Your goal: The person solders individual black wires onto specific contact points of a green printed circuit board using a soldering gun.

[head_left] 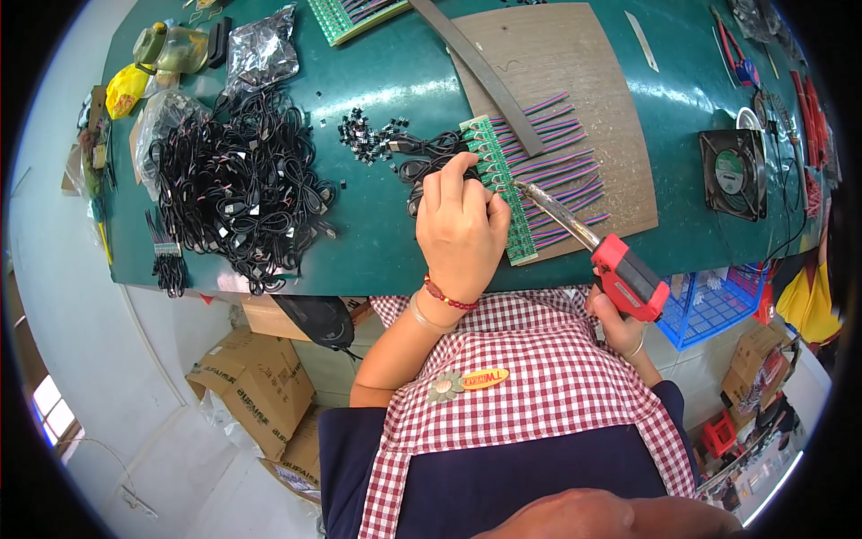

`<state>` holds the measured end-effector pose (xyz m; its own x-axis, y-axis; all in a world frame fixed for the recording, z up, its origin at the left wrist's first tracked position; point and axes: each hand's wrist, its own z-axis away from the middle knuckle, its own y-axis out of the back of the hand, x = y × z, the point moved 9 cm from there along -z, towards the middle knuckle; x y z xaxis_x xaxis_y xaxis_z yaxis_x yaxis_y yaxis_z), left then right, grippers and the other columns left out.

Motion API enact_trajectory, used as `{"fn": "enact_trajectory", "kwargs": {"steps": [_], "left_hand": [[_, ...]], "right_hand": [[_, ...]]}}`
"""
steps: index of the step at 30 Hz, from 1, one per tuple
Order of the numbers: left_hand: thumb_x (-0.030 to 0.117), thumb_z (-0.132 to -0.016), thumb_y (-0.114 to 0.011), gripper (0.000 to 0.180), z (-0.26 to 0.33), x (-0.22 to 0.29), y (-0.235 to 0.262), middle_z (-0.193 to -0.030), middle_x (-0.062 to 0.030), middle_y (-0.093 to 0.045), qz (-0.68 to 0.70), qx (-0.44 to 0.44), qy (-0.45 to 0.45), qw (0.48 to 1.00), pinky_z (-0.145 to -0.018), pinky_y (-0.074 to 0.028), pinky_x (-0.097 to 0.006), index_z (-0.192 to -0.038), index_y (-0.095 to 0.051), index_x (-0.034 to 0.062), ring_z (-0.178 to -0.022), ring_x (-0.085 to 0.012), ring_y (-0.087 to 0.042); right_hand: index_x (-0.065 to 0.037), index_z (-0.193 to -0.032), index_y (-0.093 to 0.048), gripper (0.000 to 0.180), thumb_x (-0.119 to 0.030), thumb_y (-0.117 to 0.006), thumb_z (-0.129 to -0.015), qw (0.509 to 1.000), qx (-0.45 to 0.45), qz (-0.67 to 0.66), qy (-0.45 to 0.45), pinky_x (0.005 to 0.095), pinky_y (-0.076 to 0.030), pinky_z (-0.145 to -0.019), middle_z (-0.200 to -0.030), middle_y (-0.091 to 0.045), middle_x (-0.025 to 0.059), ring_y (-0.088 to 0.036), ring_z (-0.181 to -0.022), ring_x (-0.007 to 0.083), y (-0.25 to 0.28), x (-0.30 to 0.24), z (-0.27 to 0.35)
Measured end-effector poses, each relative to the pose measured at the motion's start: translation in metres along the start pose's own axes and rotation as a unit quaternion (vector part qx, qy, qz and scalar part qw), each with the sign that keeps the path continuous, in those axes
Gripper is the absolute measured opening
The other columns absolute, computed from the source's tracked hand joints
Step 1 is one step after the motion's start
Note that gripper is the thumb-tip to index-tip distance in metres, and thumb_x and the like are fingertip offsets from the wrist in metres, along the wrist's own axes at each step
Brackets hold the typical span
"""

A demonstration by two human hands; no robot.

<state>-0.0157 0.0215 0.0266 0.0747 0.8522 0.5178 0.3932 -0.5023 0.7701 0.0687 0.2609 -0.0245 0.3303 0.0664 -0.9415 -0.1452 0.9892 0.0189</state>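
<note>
My left hand [462,229] is closed over the left edge of a green circuit board strip [521,238], its fingers bent and pressed down. What they pinch is hidden beneath them. Black cables [437,144] with plugs lie just beyond that hand, their ends reaching the board. My right hand [620,328] is wrapped round the red and black handle of a soldering iron [575,225], whose tip touches or hovers just over the board's right edge; I cannot tell which. Rows of multicoloured wires [561,166] run rightward from the board.
A dark metal bar [494,81] lies across the wires and the brown board [620,135]. Left are a heap of black cables [242,189] and small black connectors [364,135]. A fan [732,175] stands at right; a blue basket [714,305] is below the table edge.
</note>
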Motion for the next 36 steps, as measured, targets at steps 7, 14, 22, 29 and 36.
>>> {"fn": "enact_trajectory", "kwargs": {"steps": [7,14,22,29,36], "left_hand": [[0.001,-0.062,-0.064,0.014,-0.001,0.000,0.000,-0.104,-0.0069,-0.059,-0.002,0.000,0.000,1.000,-0.064,-0.047,-0.035,-0.064,-0.050,0.0041,-0.082,-0.0249,-0.055],[0.001,-0.063,-0.064,0.013,-0.003,0.001,0.001,-0.105,-0.0070,-0.058,-0.011,-0.011,0.001,1.000,-0.064,-0.047,-0.035,-0.066,-0.051,0.0042,-0.081,-0.0249,-0.055],[0.001,-0.064,-0.063,0.012,-0.009,0.003,-0.001,-0.106,-0.0076,-0.057,-0.020,-0.044,-0.012,0.999,-0.065,-0.048,-0.035,-0.067,-0.052,0.0036,-0.083,-0.0253,-0.055],[-0.001,-0.064,-0.061,0.011,-0.016,0.009,-0.002,-0.107,-0.0097,-0.056,-0.023,-0.089,-0.058,0.994,-0.069,-0.048,-0.035,-0.070,-0.052,0.0019,-0.085,-0.0263,-0.055],[0.000,-0.065,-0.060,0.011,-0.018,0.012,-0.006,-0.111,-0.0101,-0.055,-0.034,-0.123,-0.076,0.989,-0.071,-0.048,-0.036,-0.074,-0.055,0.0005,-0.087,-0.0263,-0.055]], "right_hand": [[0.000,-0.091,-0.061,0.008,-0.001,-0.062,-0.083,1.000,-0.003,0.010,-0.001,0.0262,-0.044,-0.061,-0.076,-0.058,0.0018,-0.053,-0.068,0.0096,0.000,-0.003,0.001],[0.003,-0.121,-0.048,0.036,-0.009,-0.057,-0.088,0.998,-0.032,0.047,0.027,0.0278,-0.045,-0.061,-0.078,-0.056,0.0078,-0.053,-0.065,0.0138,0.001,0.009,0.006],[0.000,-0.089,-0.060,0.006,-0.001,-0.061,-0.083,1.000,-0.009,-0.005,-0.013,0.0266,-0.044,-0.061,-0.076,-0.057,0.0014,-0.053,-0.067,0.0098,-0.002,0.006,0.005],[0.003,-0.115,-0.050,0.032,-0.006,-0.058,-0.086,0.997,-0.048,0.049,0.019,0.0277,-0.045,-0.061,-0.078,-0.057,0.0059,-0.053,-0.067,0.0124,-0.003,0.013,0.008],[0.003,-0.112,-0.052,0.030,-0.011,-0.059,-0.087,0.999,-0.036,0.041,0.005,0.0270,-0.044,-0.062,-0.077,-0.056,0.0051,-0.053,-0.069,0.0124,-0.006,0.009,0.009]]}}
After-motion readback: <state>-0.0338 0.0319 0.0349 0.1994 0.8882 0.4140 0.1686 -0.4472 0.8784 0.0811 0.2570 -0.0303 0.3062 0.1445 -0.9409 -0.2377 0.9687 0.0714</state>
